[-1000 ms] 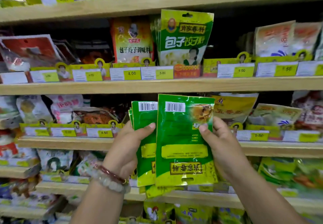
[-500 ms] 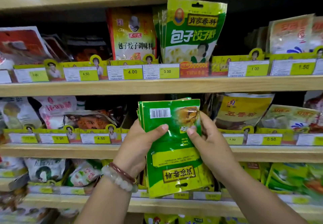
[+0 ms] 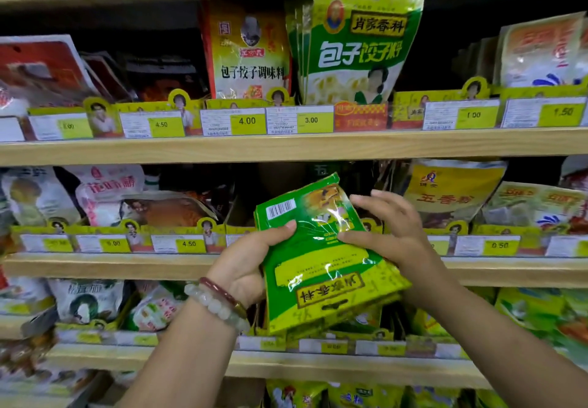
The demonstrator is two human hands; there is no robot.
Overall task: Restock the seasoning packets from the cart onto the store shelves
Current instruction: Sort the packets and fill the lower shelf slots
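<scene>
This is a shop, in the aisle for seasonings. Wooden shelves (image 3: 286, 148) stand one above another, and each is filled with rows of printed packets (image 3: 359, 41) that stand with the front to the customer. Along the edge of every shelf there are price labels (image 3: 248, 121) in yellow and white, showing prices such as 4.00, 3.00 and 4.50.

The left hand (image 3: 251, 261) covers the left edge of the green packets (image 3: 321, 258), so their count stays unclear. The fine print on those packets is too small to read. Packets at the left frame edge (image 3: 19, 204) are cut off and blurred. The leftmost price tag (image 3: 68, 126) is unreadable.
</scene>
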